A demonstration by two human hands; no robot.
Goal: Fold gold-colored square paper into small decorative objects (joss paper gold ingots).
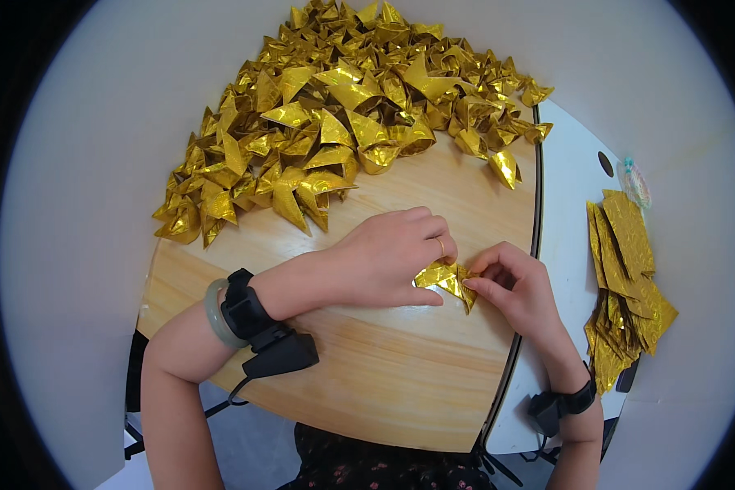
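Note:
Both my hands work on a small folded piece of gold foil paper (441, 279) just above the wooden tabletop. From the left, my left hand (392, 257) reaches over it, with curled fingers holding its upper edge and the thumb stretched out below. My right hand (518, 287) pinches the paper's right end between thumb and fingers. The fingertips behind the paper are partly hidden. Beyond my hands spreads a big heap of folded gold paper ingots (335, 122), with pointed ends and hollow middles.
A wooden table (384, 376) meets a white table (563, 196) along a dark edge at right. On the white one lies a stack of flat gold paper pieces (629, 278). Behind it sits a small clear wrapped item (635, 183). Pale walls enclose both sides.

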